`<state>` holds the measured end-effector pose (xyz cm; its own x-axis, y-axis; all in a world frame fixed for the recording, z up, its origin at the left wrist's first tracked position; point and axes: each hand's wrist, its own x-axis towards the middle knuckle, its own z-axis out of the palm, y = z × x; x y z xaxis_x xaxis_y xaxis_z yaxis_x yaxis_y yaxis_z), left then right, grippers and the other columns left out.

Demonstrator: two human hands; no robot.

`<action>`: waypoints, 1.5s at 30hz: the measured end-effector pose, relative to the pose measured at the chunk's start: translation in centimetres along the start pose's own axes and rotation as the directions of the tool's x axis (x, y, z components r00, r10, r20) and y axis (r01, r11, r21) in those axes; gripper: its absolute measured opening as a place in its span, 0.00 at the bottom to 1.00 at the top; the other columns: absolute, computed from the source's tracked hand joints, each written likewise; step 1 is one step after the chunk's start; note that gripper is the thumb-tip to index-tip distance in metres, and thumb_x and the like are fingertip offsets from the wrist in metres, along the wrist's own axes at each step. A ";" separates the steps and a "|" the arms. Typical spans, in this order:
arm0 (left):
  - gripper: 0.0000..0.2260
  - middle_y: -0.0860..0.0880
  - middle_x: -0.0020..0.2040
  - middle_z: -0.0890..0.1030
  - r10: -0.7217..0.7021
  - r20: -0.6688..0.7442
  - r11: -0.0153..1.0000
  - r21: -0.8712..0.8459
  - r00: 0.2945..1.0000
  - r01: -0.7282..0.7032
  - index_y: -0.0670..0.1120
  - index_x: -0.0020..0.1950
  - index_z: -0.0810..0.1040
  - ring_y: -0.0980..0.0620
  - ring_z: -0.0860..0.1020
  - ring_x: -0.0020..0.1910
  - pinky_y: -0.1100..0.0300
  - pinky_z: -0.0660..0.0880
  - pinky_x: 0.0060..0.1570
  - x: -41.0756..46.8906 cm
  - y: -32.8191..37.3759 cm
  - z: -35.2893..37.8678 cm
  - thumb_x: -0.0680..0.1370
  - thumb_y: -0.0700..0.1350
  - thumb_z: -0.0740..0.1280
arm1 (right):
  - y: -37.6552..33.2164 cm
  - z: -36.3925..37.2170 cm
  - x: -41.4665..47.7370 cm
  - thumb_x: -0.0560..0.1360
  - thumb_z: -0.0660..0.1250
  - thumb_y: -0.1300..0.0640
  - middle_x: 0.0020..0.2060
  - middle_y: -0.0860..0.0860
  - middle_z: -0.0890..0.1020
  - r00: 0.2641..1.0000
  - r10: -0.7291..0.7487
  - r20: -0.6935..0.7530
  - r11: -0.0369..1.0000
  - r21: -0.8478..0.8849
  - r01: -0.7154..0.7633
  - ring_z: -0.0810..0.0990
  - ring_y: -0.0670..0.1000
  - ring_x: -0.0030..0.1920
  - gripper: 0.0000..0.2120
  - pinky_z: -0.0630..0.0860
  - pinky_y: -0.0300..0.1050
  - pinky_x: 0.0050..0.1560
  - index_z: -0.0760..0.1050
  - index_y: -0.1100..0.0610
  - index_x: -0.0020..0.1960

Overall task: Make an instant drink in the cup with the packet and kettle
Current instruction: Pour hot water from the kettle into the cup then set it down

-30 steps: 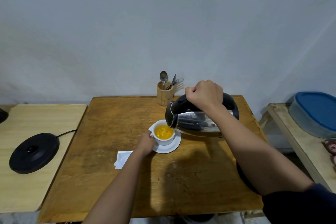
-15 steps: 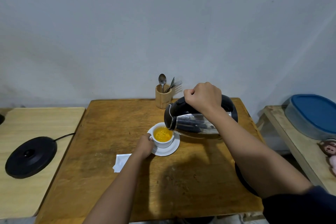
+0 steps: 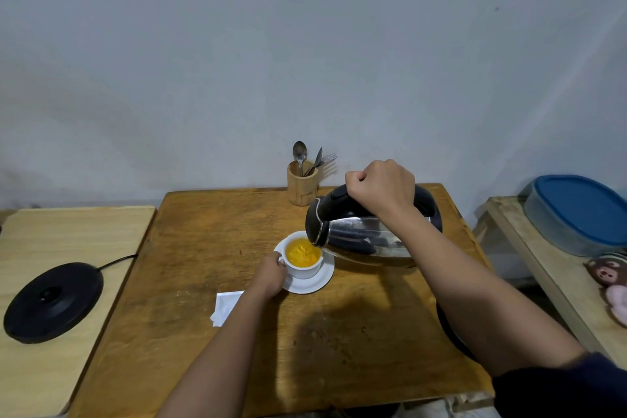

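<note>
A white cup holding orange-yellow liquid stands on a white saucer in the middle of the brown wooden table. My left hand grips the cup at its left side, by the handle. My right hand is closed around the black handle of a steel kettle, which is tipped far over to the left with its spout right above the cup's rim. A white packet lies flat on the table just left of my left forearm.
A wooden holder with a spoon and forks stands at the table's back edge. The black kettle base with its cord sits on a pale table to the left. A blue-lidded container and soft toys lie on a shelf at right.
The kettle stays tipped over the cup and both hands keep their grips. The liquid in the cup has risen a little. The view has shifted slightly.
</note>
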<state>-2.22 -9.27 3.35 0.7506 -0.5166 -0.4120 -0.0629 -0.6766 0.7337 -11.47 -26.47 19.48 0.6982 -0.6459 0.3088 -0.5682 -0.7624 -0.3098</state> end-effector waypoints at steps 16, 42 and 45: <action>0.15 0.37 0.62 0.76 -0.015 0.019 1.000 0.019 1.000 0.015 0.39 0.64 0.71 0.40 0.75 0.58 0.53 0.71 0.54 -0.1 0.1 0.1 0.80 0.40 0.55 | 6.8 -1.8 -3.0 0.72 0.59 0.52 0.22 0.52 0.66 0.808 0.589 -0.016 0.716 0.473 -0.513 0.63 0.53 0.25 0.21 0.58 0.45 0.27 0.63 0.59 0.23; 0.13 0.34 0.56 0.77 -0.031 -0.201 0.998 -0.054 0.979 0.020 0.34 0.58 0.74 0.37 0.75 0.52 0.52 0.68 0.46 -0.3 0.4 2.5 0.77 0.36 0.56 | 18.0 -5.6 -15.8 0.74 0.59 0.53 0.47 0.62 0.81 -0.128 0.988 -0.084 0.019 0.895 -0.445 0.79 0.60 0.50 0.20 0.73 0.50 0.46 0.77 0.69 0.53; 0.13 0.34 0.57 0.77 -0.022 -0.214 0.999 -0.036 0.977 0.014 0.34 0.59 0.73 0.36 0.75 0.55 0.49 0.70 0.48 -0.5 0.5 2.6 0.77 0.36 0.56 | 18.5 -5.6 -16.3 0.74 0.60 0.53 0.52 0.63 0.81 -0.138 0.986 -0.095 0.028 0.905 -0.425 0.79 0.61 0.53 0.20 0.74 0.53 0.49 0.77 0.70 0.53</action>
<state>-4.35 -10.68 2.52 0.8752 -0.3775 -0.3025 -0.0286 -0.6646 0.7467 -35.77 -30.26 13.81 -0.6975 -0.6667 -0.2628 0.0819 0.2902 -0.9535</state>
